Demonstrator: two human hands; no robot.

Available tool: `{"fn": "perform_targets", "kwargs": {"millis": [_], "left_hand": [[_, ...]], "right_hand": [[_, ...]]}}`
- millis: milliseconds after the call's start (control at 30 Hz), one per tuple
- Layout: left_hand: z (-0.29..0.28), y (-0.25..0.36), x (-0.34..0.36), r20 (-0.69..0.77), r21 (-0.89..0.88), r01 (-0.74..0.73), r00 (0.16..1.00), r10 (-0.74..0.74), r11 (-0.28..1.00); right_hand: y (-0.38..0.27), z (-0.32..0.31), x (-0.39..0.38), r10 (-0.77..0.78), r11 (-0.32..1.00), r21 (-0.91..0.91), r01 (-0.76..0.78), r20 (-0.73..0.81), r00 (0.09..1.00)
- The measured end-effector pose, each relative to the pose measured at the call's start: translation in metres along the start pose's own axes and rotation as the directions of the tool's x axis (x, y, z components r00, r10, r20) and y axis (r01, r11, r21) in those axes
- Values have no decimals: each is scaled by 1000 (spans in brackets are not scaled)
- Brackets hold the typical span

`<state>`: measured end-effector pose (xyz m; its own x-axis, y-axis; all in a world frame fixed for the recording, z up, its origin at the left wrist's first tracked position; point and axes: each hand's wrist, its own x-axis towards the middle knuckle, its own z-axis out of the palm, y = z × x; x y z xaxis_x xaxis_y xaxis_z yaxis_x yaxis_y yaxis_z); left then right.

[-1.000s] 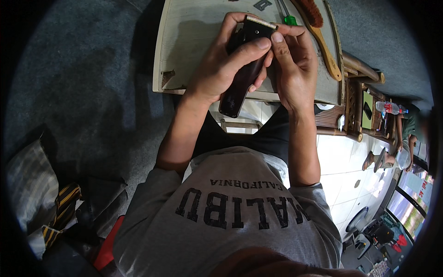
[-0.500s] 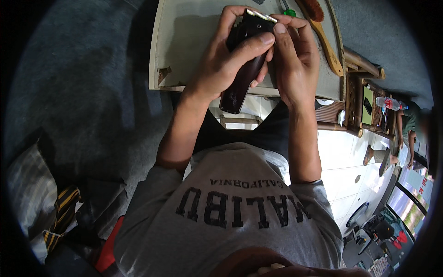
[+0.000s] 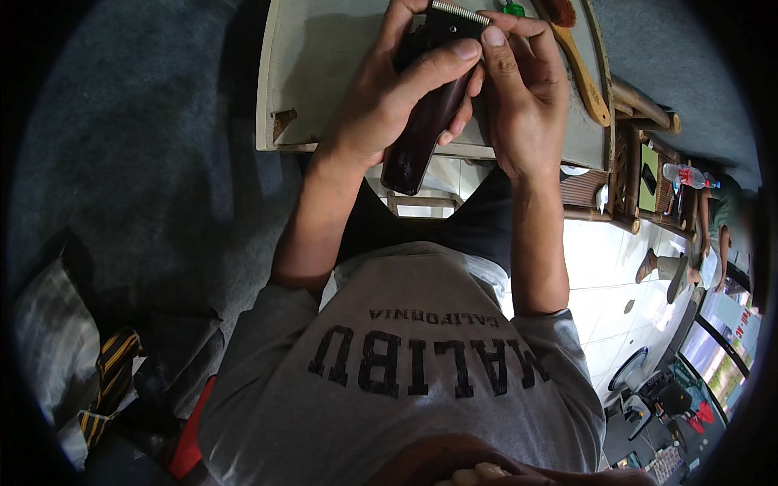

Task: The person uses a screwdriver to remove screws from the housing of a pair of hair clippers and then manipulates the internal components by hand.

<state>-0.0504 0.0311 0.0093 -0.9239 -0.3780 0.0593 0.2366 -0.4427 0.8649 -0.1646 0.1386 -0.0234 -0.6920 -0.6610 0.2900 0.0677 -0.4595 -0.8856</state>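
My left hand [image 3: 381, 101] is wrapped round a dark hair clipper [image 3: 417, 138], thumb across its front. The clipper is tilted, its metal toothed blade [image 3: 460, 11] pointing to the far side and its rounded butt end toward me. My right hand [image 3: 527, 105] is closed at the right corner of the blade, thumb and fingertips pinching there. Whether a small part sits between those fingertips is hidden. Both hands are over the near part of a pale table [image 3: 312, 61].
On the table's right lies a brush [image 3: 585, 81] with a wooden handle and reddish bristles, beside a green-handled tool [image 3: 513, 8]. A bamboo bench [image 3: 628, 174] stands to the right, with a plastic bottle [image 3: 685, 175]. Another person [image 3: 720, 215] sits beyond it.
Both hands and the clipper have shifted slightly toward the far edge of the picture. The grip of each hand looks the same.
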Motion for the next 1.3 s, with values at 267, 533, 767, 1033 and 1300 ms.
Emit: {"fn": "perform_targets", "kwargs": {"millis": [267,533,767,1033,1300], "left_hand": [[9,11,-3,-29,26,3,1000,-2,1000],[-1,-4,0,40,100,-78,996,74,992],[0,0,1,61,50,-81,995,78,995],[6,7,-1,3,21,-23,1000,23,1000],[-5,3,0,41,-60,23,999,-21,998]], "right_hand": [[-3,2,-2,40,999,18,-40,-16,999],[-3,1,-3,34,999,15,-34,3,999],[0,-1,-1,9,1000,13,-9,-5,1000],[-4,1,-2,27,998,-64,-27,-9,1000],[-15,11,-1,64,995,-72,-64,-6,998]]}}
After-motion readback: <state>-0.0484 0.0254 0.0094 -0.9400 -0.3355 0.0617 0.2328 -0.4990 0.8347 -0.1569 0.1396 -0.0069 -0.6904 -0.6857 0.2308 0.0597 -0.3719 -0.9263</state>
